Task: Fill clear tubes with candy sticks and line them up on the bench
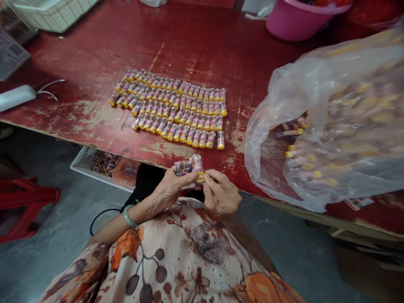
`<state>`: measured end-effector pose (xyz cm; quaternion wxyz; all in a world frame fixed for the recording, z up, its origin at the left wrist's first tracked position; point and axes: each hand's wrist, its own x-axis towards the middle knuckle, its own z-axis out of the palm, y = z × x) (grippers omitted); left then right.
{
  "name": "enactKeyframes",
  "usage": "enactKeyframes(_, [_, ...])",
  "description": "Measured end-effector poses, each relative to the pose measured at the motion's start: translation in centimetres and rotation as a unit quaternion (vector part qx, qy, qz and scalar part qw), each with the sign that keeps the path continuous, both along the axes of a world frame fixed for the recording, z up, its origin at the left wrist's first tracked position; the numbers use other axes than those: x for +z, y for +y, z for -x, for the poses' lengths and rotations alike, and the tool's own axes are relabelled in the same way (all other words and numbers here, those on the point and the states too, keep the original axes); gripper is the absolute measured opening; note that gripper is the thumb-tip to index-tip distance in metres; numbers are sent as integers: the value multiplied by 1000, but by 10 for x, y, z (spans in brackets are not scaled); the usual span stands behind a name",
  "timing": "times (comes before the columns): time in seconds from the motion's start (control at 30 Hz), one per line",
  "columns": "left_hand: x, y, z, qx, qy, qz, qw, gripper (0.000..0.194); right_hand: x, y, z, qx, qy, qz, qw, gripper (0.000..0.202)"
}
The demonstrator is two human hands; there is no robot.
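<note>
My left hand is closed on a small stack of printed labels, just off the table's front edge. At the right end of the stack stands one upright pink, white and yellow printed piece; whether it is a loose label or wrapped round a small tube I cannot tell. My right hand pinches at the lower right edge of that piece, its fingertips close to my left thumb. Beyond my hands, several rows of small clear tubes with yellow ends and printed labels lie side by side on the red table.
A clear plastic bag full of similar tubes lies open at the right. A pink tub and a pale basket stand farther back. Left are a white device and a red stool. Below the edge sits a white crate.
</note>
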<state>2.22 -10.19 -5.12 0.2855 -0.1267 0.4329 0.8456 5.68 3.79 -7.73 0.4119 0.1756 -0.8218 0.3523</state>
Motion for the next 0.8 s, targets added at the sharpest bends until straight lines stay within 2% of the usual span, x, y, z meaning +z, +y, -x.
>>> enactKeyframes(0.23, [0, -4, 3, 11, 14, 2, 1000, 31, 2, -2, 4, -15, -3, -48, 999, 24])
enactKeyframes(0.33, [1, -13, 9, 23, 17, 38, 999, 35, -2, -4, 8, 16, 1, -62, 998, 19])
enactKeyframes(0.4, [0, -27, 17, 49, 27, 75, 996, 40, -5, -5, 10, 48, -3, -47, 998, 19])
enactKeyframes(0.5, [-3, -65, 44, 136, 83, 162, 974, 43, -8, -3, 9, 56, -18, -40, 997, 20])
enactKeyframes(0.6, [-4, -116, 87, 209, 165, 313, 912, 36, -12, 1, 8, 46, -31, -47, 997, 17])
enactKeyframes(0.67, [-2, -146, 117, 191, 186, 419, 868, 27, -15, 3, 8, 48, -30, -42, 998, 14])
enactKeyframes(0.7, [-1, -157, 132, 176, 186, 447, 857, 23, -17, 3, 8, 53, -28, -39, 997, 13])
enactKeyframes(0.8, [6, -175, 165, 134, 167, 478, 852, 25, -20, 3, 10, 64, -21, -41, 997, 13])
